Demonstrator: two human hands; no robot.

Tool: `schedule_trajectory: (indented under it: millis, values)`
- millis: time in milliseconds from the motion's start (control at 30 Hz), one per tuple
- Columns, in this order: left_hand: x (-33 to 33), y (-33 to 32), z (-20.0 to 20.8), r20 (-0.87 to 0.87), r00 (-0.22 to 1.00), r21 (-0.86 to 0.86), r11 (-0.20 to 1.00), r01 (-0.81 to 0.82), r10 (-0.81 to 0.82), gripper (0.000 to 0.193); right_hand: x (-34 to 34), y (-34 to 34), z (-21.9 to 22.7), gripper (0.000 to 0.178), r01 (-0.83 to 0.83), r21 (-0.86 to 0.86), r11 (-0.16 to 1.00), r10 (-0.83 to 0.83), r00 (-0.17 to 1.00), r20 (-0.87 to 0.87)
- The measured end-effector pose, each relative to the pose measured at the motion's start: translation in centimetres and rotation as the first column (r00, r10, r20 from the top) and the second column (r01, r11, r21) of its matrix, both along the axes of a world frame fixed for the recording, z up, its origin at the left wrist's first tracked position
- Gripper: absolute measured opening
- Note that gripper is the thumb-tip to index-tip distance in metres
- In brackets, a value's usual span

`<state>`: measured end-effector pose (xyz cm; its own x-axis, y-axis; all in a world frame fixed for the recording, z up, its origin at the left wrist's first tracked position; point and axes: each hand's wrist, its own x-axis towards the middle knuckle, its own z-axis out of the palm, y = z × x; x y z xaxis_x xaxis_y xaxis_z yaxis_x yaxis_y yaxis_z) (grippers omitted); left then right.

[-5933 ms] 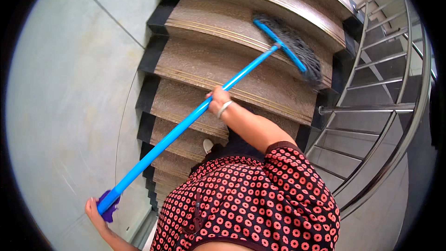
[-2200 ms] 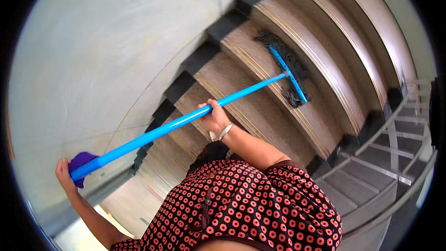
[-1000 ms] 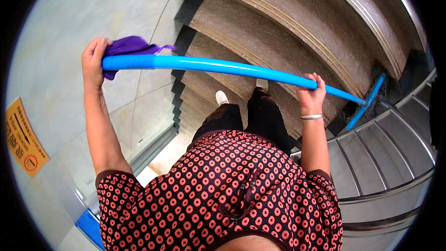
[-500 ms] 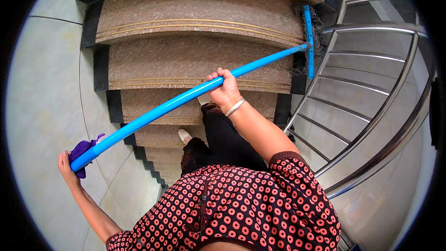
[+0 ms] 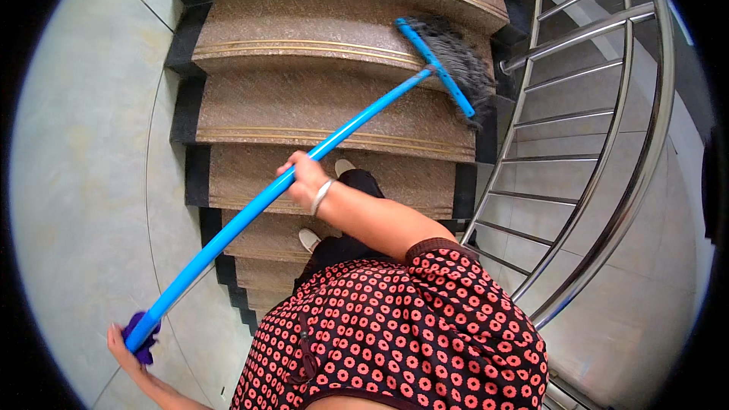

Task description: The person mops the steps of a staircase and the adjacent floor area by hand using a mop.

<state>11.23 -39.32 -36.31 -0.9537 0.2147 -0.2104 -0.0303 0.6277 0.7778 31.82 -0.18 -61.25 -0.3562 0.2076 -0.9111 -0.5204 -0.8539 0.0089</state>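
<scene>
A mop with a long blue handle [image 5: 241, 220] slants from the lower left up to the right across the stairs. Its blue bar and grey strand head [image 5: 459, 57] lie over a step toward the right side, near the railing. My right hand [image 5: 305, 180], with a silver bracelet at the wrist, is closed round the middle of the handle. At the handle's lower end, my left hand [image 5: 123, 348] grips it beside a bunched purple cloth [image 5: 144, 334]; some of its fingers are hidden.
Brown stone steps [image 5: 296, 99] with gold edge strips and black side borders rise ahead. A stainless steel railing [image 5: 604, 205] runs along the right. At the left stands a pale tiled wall [image 5: 91, 144]. My light shoes [image 5: 309, 239] are on lower steps.
The mop head has moved left, away from the railing, and now shows more of its grey strands. Both hands have shifted lower, the right one leftward too. The handle slants more steeply.
</scene>
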Motion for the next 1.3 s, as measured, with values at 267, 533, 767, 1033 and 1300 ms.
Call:
schedule_trajectory:
  millis: [267,533,767,1033,1300]
  values:
    - [-3.9,-3.8,0.6,-0.199,0.979,-0.102,0.995,0.014,-0.035,0.026,-0.9,-1.8,3.2,0.011,-0.121,0.26,0.958,0.136,0.99,-0.041]
    - [-3.0,21.6,-4.8,-0.268,0.847,-0.071,0.886,0.458,-0.459,0.027,9.4,15.4,-3.6,0.012,0.375,0.346,0.86,-0.398,0.918,-0.007]
    - [-0.6,24.2,-1.8,-0.232,0.88,0.069,0.896,0.44,-0.414,0.026,9.9,16.4,-1.7,0.013,0.475,0.305,0.826,-0.488,0.872,-0.035]
    - [-4.0,2.5,1.3,-0.264,0.949,-0.035,0.985,0.167,-0.17,0.025,-1.0,1.0,0.5,0.012,0.167,0.189,0.968,-0.166,0.986,-0.024]
    - [8.7,-28.5,6.8,-0.284,0.884,-0.074,0.911,-0.407,0.372,0.024,-8.9,-22.1,5.9,0.006,-0.521,-0.038,0.853,0.515,0.851,-0.103]
